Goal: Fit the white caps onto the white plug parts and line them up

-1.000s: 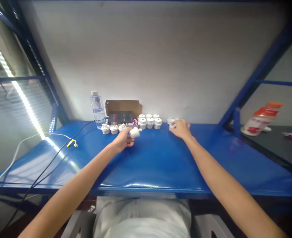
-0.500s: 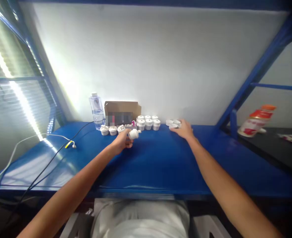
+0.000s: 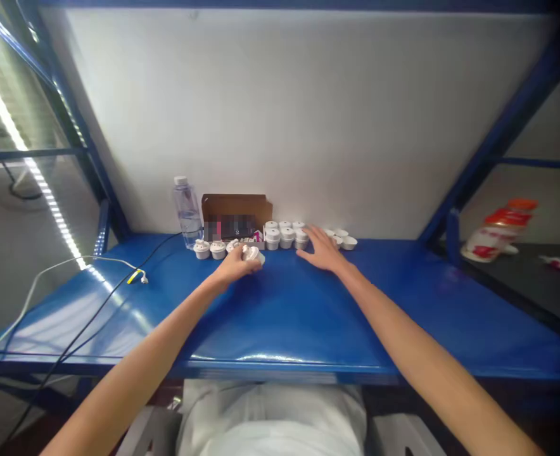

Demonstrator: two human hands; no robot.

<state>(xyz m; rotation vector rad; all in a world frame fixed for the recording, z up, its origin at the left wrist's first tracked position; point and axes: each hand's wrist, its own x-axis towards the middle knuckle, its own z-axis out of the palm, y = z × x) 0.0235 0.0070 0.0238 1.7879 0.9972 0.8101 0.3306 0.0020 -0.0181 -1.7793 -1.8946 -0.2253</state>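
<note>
My left hand (image 3: 235, 266) is closed around a small white round plastic fitting (image 3: 253, 254) with a raised piece on its top, held near the table. Beside it, a row of similar open-topped white fittings (image 3: 218, 249) stands to the left. My right hand (image 3: 326, 252) is open, fingers spread, with its fingertips close to the right end of a block of closed white round fittings (image 3: 286, 237). I cannot tell if they touch. Several white cup-shaped pieces (image 3: 349, 242) lie just right of that hand, which partly covers them.
Behind the fittings stands an open cardboard box (image 3: 237, 204) with a dark object in it. A clear bottle (image 3: 187, 212) is left of it. Cables (image 3: 94, 310) cross the blue table (image 3: 280, 323) at left. An orange-topped container (image 3: 501, 231) sits on a dark surface at right.
My right hand has moved left from the white cup-shaped pieces to beside the closed fittings, and its fingers have spread. The fitting in my left hand has tipped more upright.
</note>
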